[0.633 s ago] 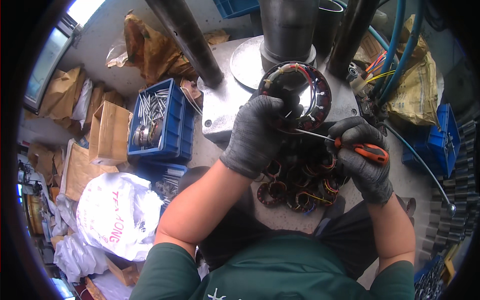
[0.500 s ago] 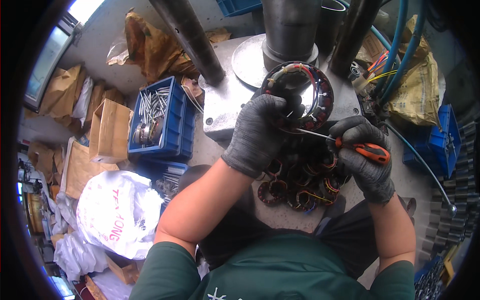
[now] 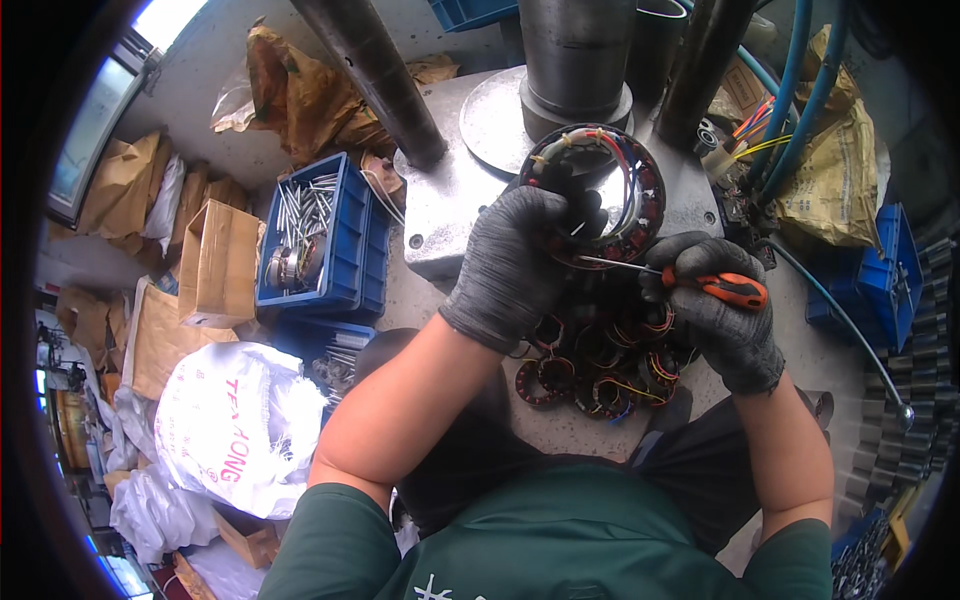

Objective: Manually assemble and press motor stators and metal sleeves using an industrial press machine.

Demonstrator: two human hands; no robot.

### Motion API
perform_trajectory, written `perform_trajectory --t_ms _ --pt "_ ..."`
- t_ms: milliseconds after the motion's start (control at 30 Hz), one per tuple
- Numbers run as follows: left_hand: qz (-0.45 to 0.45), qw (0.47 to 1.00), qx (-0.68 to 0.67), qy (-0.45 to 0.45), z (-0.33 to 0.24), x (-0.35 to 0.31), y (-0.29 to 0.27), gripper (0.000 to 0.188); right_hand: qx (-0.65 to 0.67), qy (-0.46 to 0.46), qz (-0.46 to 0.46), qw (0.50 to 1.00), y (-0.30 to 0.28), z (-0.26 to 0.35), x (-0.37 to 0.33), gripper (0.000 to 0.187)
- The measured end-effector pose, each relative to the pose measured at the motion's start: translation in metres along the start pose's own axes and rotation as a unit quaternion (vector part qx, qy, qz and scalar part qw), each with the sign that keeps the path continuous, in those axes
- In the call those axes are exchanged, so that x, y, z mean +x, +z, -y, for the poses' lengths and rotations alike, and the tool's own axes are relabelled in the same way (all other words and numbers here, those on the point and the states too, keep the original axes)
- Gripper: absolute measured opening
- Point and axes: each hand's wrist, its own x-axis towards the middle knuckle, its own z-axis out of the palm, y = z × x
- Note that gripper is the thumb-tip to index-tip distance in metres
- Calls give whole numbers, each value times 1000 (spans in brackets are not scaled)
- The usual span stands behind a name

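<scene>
My left hand (image 3: 513, 262), in a grey glove, is closed on the left side of a motor stator (image 3: 646, 205). This dark ring carries red, white and blue wires round its inside and is held up in front of the press. In my gloved right hand (image 3: 722, 310) is a screwdriver (image 3: 736, 290) with an orange and black handle. Its thin metal shaft points left, and the tip meets the lower rim of the ring. Whether the tip sits under a wire there is too small to tell. Below the hands lie several more wired stators (image 3: 603, 396) in a pile.
A press with a metal plate (image 3: 440, 215) and thick columns (image 3: 375, 80) stands ahead. Blue bins (image 3: 345, 240) with metal rods, a cardboard box (image 3: 217, 265) and a white sack (image 3: 240, 425) are at left. Right are a hose (image 3: 840, 315) and a blue crate (image 3: 880, 275).
My right hand and the screwdriver have shifted slightly left, the tip moving along the ring's lower rim. The left hand keeps its hold on the stator.
</scene>
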Motion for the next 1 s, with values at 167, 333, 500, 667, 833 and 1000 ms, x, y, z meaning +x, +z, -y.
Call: perform_trajectory --t_ms 167,333,500,667,833,1000 --pt "24 1000 -9 -14 -1 -6 7 44 116 62 23 991 1 -4 0 28" --pt "73 997 1 -13 0 -5 8 49 68 41 49 996 19 3 -5 29" --pt "60 995 64 43 -6 -12 13 50 -2 -29 23 999 1 12 -1 28" --pt "66 985 133 92 1 -9 18 53 -69 -52 15 996 -3 14 -4 28" --pt "67 961 243 115 0 -14 19 56 -144 -52 50 987 -10 19 1 27" --pt "56 962 241 117 1 -18 20 58 -75 -20 101 992 -15 21 1 30"
